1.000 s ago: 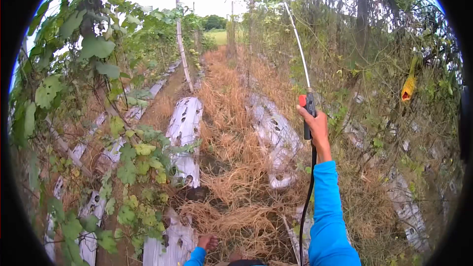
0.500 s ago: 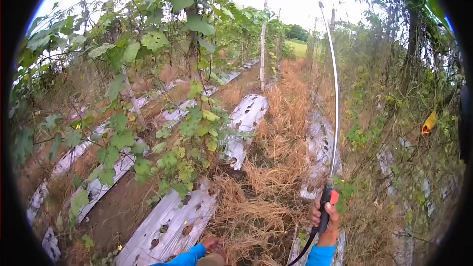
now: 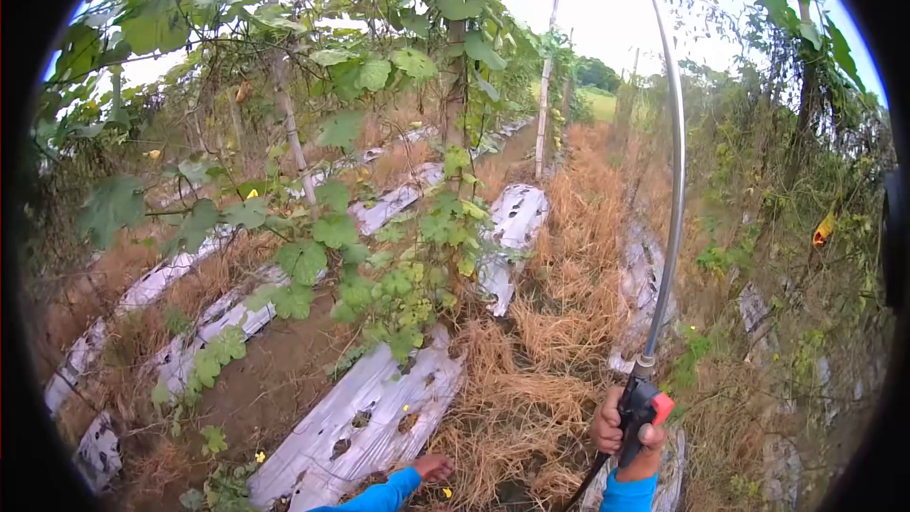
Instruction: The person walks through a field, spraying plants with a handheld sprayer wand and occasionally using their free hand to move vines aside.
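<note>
At the lower right, my right hand (image 3: 627, 425) is wrapped round the black handle of a spray wand (image 3: 675, 161), below its red trigger part. The long metal tube rises and curves up past the top edge of the view, and a black hose runs down from the handle. My left hand (image 3: 433, 467) hangs low at the bottom centre, beside the silver plastic mulch sheet (image 3: 370, 422) and over dry straw; its fingers look curled, and whether anything is in them is too small to tell.
Leafy vines climb a post (image 3: 455, 85) left of centre. A thinner pole (image 3: 543, 118) stands beyond it. Dry straw (image 3: 569, 313) covers the path between mulched rows. Tangled vines on the right carry a yellow-orange fruit (image 3: 823, 229).
The view has turned left, so plants and posts sit further right. The wand's tip has left the top of the frame, and its tube looks larger. Both hands appear slightly further right.
</note>
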Motion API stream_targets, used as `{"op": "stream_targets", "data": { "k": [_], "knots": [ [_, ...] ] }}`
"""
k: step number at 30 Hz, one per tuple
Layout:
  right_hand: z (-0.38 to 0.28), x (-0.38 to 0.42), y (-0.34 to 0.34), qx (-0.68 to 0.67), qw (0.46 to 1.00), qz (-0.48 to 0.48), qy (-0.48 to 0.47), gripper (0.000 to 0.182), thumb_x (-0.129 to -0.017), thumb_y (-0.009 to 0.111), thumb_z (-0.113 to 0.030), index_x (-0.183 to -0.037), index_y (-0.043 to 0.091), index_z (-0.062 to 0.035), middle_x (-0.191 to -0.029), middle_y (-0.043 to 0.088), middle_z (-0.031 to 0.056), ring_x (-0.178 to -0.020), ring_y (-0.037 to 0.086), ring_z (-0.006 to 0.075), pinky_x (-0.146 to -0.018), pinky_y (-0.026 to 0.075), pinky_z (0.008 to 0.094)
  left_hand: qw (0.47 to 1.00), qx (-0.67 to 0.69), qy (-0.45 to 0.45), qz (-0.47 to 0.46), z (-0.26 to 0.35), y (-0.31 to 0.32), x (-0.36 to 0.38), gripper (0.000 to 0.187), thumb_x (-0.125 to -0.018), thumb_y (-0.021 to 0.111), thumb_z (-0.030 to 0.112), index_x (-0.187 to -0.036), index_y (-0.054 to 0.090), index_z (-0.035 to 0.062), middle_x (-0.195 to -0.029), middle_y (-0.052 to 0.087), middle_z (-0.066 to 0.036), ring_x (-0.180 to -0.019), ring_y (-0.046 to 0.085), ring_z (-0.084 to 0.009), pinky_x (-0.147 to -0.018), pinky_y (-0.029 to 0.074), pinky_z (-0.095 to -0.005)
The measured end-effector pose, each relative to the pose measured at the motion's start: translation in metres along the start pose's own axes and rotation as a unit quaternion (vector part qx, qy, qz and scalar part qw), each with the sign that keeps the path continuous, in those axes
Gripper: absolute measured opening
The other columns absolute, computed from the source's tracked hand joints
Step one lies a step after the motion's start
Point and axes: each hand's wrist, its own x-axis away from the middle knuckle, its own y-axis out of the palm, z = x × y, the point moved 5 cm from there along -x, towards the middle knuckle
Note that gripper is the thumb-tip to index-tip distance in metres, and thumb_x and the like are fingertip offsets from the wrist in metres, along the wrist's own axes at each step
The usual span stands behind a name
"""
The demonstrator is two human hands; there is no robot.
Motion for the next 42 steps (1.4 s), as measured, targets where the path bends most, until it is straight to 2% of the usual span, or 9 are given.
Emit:
{"op": "stream_targets", "data": {
  "k": [2, 3, 7, 11, 14, 22, 28, 34, 42],
  "knots": [
    [-0.011, -0.016, 0.051, 0.038, 0.998, -0.02, -0.037, 0.057, -0.061, 0.084, -0.037, -0.084, 0.043, -0.0041, -0.063, 0.04, 0.0018, -0.052, 0.037, 0.0084, -0.042, 0.033, 0.0214, 0.999, 0.02, 0.003, 0.046, -0.032, -0.023, 0.033, 0.048, -0.09, 0.051, 0.053, -0.105, 0.063, 0.0095, -0.083, 0.064, -0.004, -0.059, 0.058, -0.0125, -0.046, 0.042, -0.025],
    [-0.02, -0.027, 0.075, 0.059, 0.996, -0.035, -0.054, 0.057, -0.062, 0.083, -0.039, -0.084, 0.043, -0.005, -0.062, 0.04, 0.0015, -0.051, 0.038, 0.0081, -0.041, 0.034, 0.0207, 0.999, 0.028, -0.013, 0.043, -0.053, -0.038, 0.04, 0.042, -0.086, 0.054, 0.053, -0.104, 0.065, 0.0163, -0.096, 0.067, -0.001, -0.074, 0.063, -0.0135, -0.056, 0.046, -0.0275],
    [-0.067, -0.068, 0.167, 0.203, 0.962, -0.082, -0.163, 0.053, -0.079, 0.065, -0.053, -0.083, 0.04, -0.0068, -0.058, 0.035, -0.0006, -0.04, 0.034, 0.0074, -0.034, 0.031, 0.0211, 0.994, 0.055, -0.057, 0.074, -0.112, -0.077, 0.103, 0.051, -0.084, 0.055, 0.059, -0.102, 0.065, 0.0115, -0.089, 0.069, -0.003, -0.074, 0.064, -0.0163, -0.058, 0.047, -0.0312],
    [-0.104, -0.088, 0.234, 0.243, 0.945, -0.048, -0.214, 0.044, -0.086, 0.059, -0.05, -0.083, 0.044, -0.0086, -0.057, 0.038, -0.0015, -0.038, 0.038, 0.0064, -0.032, 0.034, 0.0205, 0.996, 0.05, -0.02, 0.073, -0.158, -0.09, 0.146, 0.052, -0.085, 0.053, 0.059, -0.102, 0.065, 0.0106, -0.088, 0.069, -0.005, -0.076, 0.066, -0.0177, -0.06, 0.048, -0.0329],
    [-0.109, -0.078, 0.282, 0.262, 0.942, -0.052, -0.206, 0.042, -0.088, 0.056, -0.05, -0.083, 0.045, -0.0096, -0.057, 0.038, -0.0023, -0.037, 0.038, 0.0061, -0.032, 0.035, 0.0206, 0.987, 0.077, 0.017, 0.142, -0.185, -0.079, 0.199, 0.043, -0.087, 0.053, 0.053, -0.097, 0.065, 0.0126, -0.077, 0.066, 0.0, -0.061, 0.061, -0.0134, -0.047, 0.045, -0.0272],
    [0.006, 0.038, 0.295, 0.208, 0.959, -0.112, -0.154, 0.049, -0.085, 0.057, -0.054, -0.084, 0.041, -0.0082, -0.06, 0.036, -0.0022, -0.04, 0.037, 0.0063, -0.034, 0.035, 0.0205, 0.971, 0.148, 0.01, 0.186, -0.316, -0.032, 0.269, 0.04, -0.09, 0.05, 0.049, -0.102, 0.063, 0.0131, -0.083, 0.067, -0.001, -0.064, 0.063, -0.014, -0.051, 0.047, -0.0297],
    [0.094, 0.156, 0.287, 0.045, 0.989, -0.108, -0.087, 0.053, -0.07, 0.075, -0.046, -0.084, 0.041, -0.0078, -0.062, 0.039, 0.0004, -0.045, 0.04, 0.0087, -0.039, 0.036, 0.0218, 0.969, 0.175, -0.031, 0.174, -0.432, 0.008, 0.352, 0.045, -0.09, 0.051, 0.053, -0.103, 0.063, 0.0115, -0.087, 0.067, -0.003, -0.068, 0.063, -0.0143, -0.055, 0.047, -0.03],
    [0.164, 0.225, 0.322, -0.017, 0.993, -0.115, -0.02, 0.053, -0.066, 0.077, -0.044, -0.08, 0.042, -0.0073, -0.06, 0.04, 0.001, -0.046, 0.04, 0.009, -0.039, 0.035, 0.0226, 0.966, 0.181, -0.012, 0.186, -0.46, 0.017, 0.412, 0.05, -0.086, 0.056, 0.057, -0.101, 0.064, 0.0107, -0.087, 0.066, -0.004, -0.067, 0.062, -0.0147, -0.057, 0.047, -0.031],
    [0.162, 0.222, 0.406, -0.041, 0.965, -0.25, 0.068, 0.053, -0.077, 0.066, -0.051, -0.084, 0.04, -0.0057, -0.063, 0.038, 0.002, -0.047, 0.037, 0.0099, -0.04, 0.035, 0.0246, 0.98, 0.108, 0.054, 0.157, -0.43, 0.002, 0.423, 0.05, -0.089, 0.05, 0.057, -0.107, 0.062, 0.011, -0.093, 0.067, -0.003, -0.075, 0.065, -0.017, -0.062, 0.049, -0.0325]
  ]
}}
